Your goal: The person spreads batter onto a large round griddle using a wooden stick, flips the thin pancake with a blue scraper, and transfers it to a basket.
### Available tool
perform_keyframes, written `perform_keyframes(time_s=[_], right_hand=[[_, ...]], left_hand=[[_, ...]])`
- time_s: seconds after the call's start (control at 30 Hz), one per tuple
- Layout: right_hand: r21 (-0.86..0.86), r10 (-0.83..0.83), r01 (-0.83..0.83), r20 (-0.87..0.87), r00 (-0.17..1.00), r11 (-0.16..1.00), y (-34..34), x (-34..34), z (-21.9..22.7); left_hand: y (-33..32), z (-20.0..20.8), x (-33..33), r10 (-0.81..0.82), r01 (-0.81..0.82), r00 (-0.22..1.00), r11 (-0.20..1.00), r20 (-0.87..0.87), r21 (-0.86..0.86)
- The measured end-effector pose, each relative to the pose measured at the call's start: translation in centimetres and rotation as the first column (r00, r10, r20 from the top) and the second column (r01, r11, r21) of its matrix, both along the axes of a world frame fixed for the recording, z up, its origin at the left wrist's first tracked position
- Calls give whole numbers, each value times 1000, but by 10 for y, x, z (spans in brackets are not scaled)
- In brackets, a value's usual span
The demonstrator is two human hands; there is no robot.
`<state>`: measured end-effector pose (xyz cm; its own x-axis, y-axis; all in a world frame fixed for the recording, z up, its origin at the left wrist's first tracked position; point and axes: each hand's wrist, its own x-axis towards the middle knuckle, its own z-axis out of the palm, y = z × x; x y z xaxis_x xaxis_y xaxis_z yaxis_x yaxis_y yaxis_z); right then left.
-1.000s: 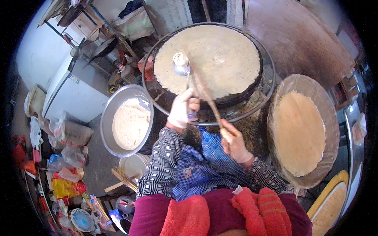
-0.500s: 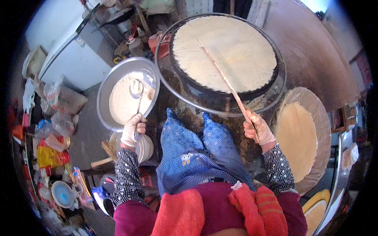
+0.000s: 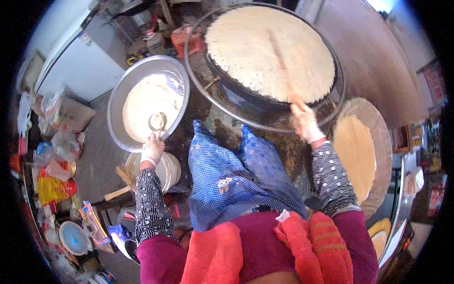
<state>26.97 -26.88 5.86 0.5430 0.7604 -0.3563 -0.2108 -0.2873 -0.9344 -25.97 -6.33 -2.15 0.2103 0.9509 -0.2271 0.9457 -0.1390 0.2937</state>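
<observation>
My left hand, in a pale glove, grips a metal ladle whose bowl rests over the pale batter in a large steel basin. My right hand, also gloved, is closed around the end of a long wooden stick, blurred by motion. That stick reaches across a wide layer of cream-coloured batter spread on a round dark griddle. A metal ring runs around the griddle.
To the right, a round pale flatbread lies on a plastic-covered tray. Below the basin stand a white bucket and a straw brush. Plastic bags and a blue-and-white basket crowd the left.
The stick has swung across the griddle and blurs, with my right hand slightly higher in the picture. The ladle has moved toward the near side of the basin. The whole view has shifted a little.
</observation>
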Motion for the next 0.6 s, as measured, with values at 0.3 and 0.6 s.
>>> perform_keyframes(time_s=[0.3,0.6], right_hand=[[131,180,-180,13,984,975,54,-122,-9],[234,-251,205,189,949,950,-29,3,13]], left_hand=[[-6,44,131,-262,289,954,931,-143,224],[57,56,184,-342,378,924,885,-172,271]])
